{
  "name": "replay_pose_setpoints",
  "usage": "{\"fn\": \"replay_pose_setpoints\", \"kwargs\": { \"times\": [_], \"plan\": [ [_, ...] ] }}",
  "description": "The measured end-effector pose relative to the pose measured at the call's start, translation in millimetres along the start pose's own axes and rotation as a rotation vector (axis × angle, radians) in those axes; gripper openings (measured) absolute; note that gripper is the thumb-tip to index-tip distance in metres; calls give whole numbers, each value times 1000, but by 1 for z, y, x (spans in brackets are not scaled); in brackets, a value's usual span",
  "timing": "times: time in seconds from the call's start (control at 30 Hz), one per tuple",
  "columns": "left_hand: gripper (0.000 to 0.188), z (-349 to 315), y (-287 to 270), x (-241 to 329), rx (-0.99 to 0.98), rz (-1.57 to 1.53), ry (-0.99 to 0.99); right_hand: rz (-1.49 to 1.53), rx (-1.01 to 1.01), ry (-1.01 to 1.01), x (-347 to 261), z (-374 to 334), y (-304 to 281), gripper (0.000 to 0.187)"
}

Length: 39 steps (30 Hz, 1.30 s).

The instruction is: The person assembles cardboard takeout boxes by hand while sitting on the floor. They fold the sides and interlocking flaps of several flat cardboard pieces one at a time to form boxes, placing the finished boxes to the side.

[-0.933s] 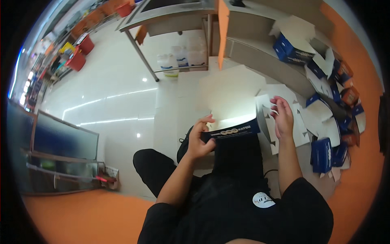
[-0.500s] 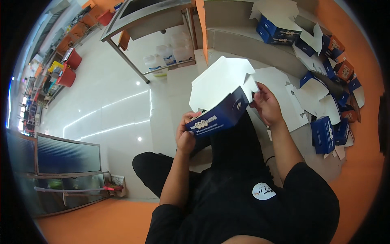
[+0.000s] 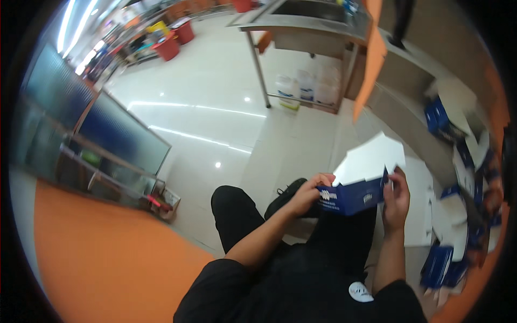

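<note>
A dark blue cardboard box with a raised white inner flap [image 3: 350,198] is held over the black-trousered thigh [image 3: 344,231]. The left hand [image 3: 312,194] pinches its left end; the right hand [image 3: 397,200] pinches its right corner. Right of it lie flat white cardboard sheets [image 3: 417,199], then a heap of blue cardboard boxes [image 3: 437,265]. Far off, translucent plastic jugs [image 3: 306,90] stand beneath a stainless-steel sink table [image 3: 258,20].
</note>
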<state>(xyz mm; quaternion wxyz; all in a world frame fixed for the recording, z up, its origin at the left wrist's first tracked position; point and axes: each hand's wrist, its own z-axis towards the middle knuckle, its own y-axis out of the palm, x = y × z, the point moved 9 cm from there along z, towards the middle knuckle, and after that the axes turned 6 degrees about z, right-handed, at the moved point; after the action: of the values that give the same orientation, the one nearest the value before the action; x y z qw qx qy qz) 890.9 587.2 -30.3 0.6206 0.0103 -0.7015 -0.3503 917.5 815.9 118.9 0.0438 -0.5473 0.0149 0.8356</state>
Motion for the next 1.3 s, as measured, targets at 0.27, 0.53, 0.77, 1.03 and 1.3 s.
{"fn": "replay_pose_setpoints", "kwargs": {
  "times": [0.27,0.53,0.77,1.03,1.3],
  "plan": [
    [40,-52,8,102,380,661,746,-30,-82,100,-26,-1,37,39],
    [53,-65,54,132,161,747,896,-39,128,74,-26,-8,43,37],
    [64,-64,71,153,156,1063,733,-35,176,179,-6,-19,32,36],
    [61,-65,73,150,180,1187,658,-208,73,49,-40,-22,61,33],
    [50,-60,75,144,124,1148,620,-297,39,-7,-50,-22,68,29]
  ]
}}
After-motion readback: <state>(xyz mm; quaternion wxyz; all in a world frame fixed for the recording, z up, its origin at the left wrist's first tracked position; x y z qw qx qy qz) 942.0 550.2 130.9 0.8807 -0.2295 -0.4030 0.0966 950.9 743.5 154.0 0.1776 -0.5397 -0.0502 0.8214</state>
